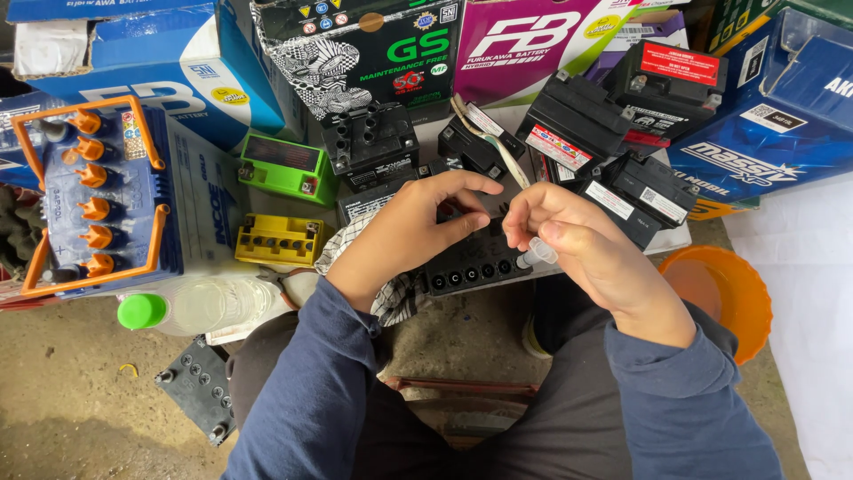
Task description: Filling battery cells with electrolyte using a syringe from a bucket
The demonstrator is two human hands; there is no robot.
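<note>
A small black battery [471, 267] with a row of open filler holes lies in front of me on a checked cloth [391, 298]. My left hand [404, 236] rests on its top, fingers curled over the far edge. My right hand [577, 240] pinches a small clear plastic tube [538, 255] and holds its tip just above the right end of the hole row. Both arms wear dark blue sleeves.
Several black batteries [573, 124] and coloured battery boxes [355, 44] crowd the back. A green battery [284, 166], a yellow one [277, 238], and a blue battery with orange caps [98, 204] sit left. A clear bottle with green cap [191, 307] lies near. An orange bowl [724, 289] stands right.
</note>
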